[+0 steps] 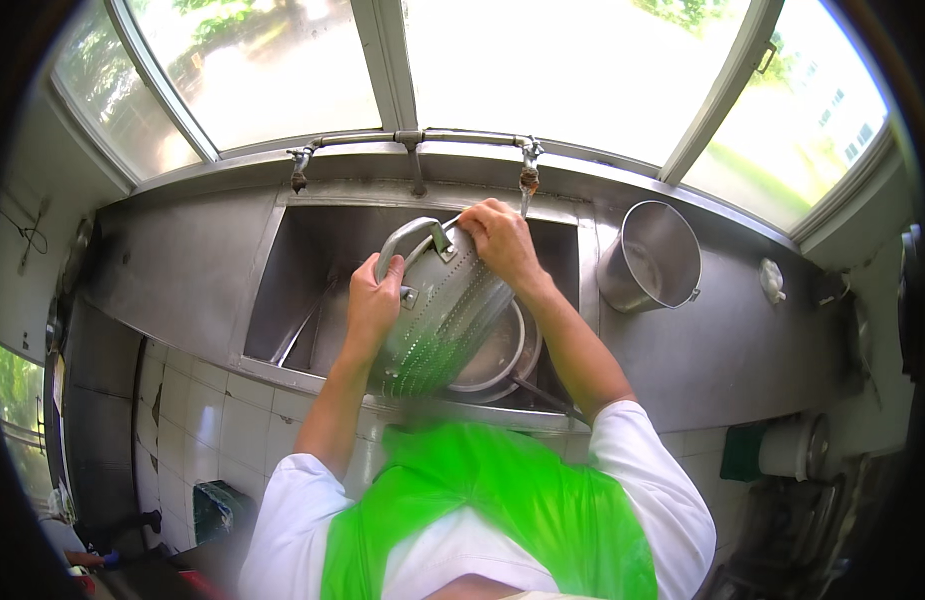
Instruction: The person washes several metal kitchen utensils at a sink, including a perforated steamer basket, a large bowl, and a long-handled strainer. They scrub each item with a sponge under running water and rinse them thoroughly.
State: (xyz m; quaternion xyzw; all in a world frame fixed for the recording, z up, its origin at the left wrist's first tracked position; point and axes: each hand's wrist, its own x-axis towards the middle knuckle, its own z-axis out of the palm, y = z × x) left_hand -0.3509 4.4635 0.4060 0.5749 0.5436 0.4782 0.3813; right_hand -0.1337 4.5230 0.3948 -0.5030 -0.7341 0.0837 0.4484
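Observation:
A large metal colander (438,320) with rows of small holes is tilted on its side over the sink (283,245). My left hand (375,300) closes on it beside its looped handle (408,240). My right hand (503,240) grips its upper rim below the right tap (530,165). Wet streaks shine on the colander's right side. Under it, a round metal vessel (503,360) sits in the sink, partly hidden by the colander. A long, thin handle (548,396) sticks out near my right forearm.
A metal bucket (648,265) stands on the counter right of the sink, with a small white bundle (772,280) farther right. Another tap (299,170) hangs at the back left. On the floor are a dark green crate (218,510) and a white bin (788,447).

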